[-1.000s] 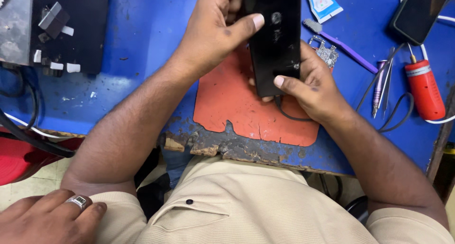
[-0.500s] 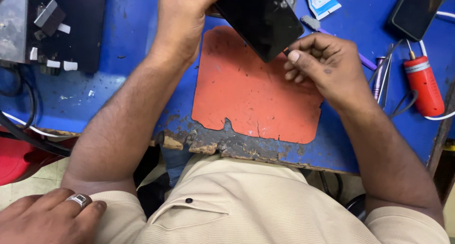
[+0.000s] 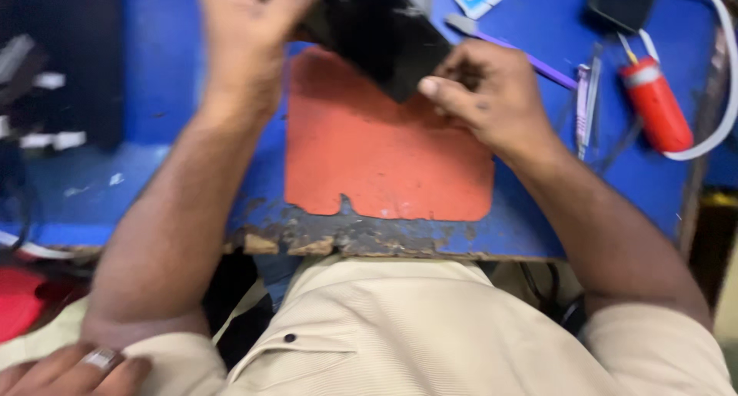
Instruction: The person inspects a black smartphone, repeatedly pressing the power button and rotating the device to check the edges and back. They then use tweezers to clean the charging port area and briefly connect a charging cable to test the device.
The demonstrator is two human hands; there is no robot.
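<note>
A: Nearest the camera we log a beige ribbed shirt [image 3: 430, 334], and at the lower left corner another person's hand [image 3: 73, 369] with a ring, resting apart from our work.

B: Next out, the blue bench [image 3: 154, 173], its near edge chipped and worn. On it lies the orange work mat [image 3: 369, 158], bare across most of its face.

A: Above the mat's far edge we hold the black phone [image 3: 377, 27], tilted, lifted clear of the mat. Our left hand [image 3: 246, 34] wraps its upper left side, fingers closed around the body. Our right hand [image 3: 492, 96] pinches the lower right corner between thumb and fingertips. Both grips are closed on the phone; the frame is blurred, so we cannot tell the finger placement any finer.

B: Judged step: handling and turning the phone in the air, not yet working on it with any tool.

A: Agreed. Whatever follows calls for a steady two-handed hold, since the phone hangs over the bench with only the corner pinch on our right.

B: Farther out, right side: a red cylindrical tool [image 3: 653, 104] with a white cable [image 3: 719, 73] looping round it, metal tweezers [image 3: 584, 111] just beside it, a purple-handled tool [image 3: 530, 58] partly behind our right hand, and a second dark phone [image 3: 623, 4] at the far edge.
</note>
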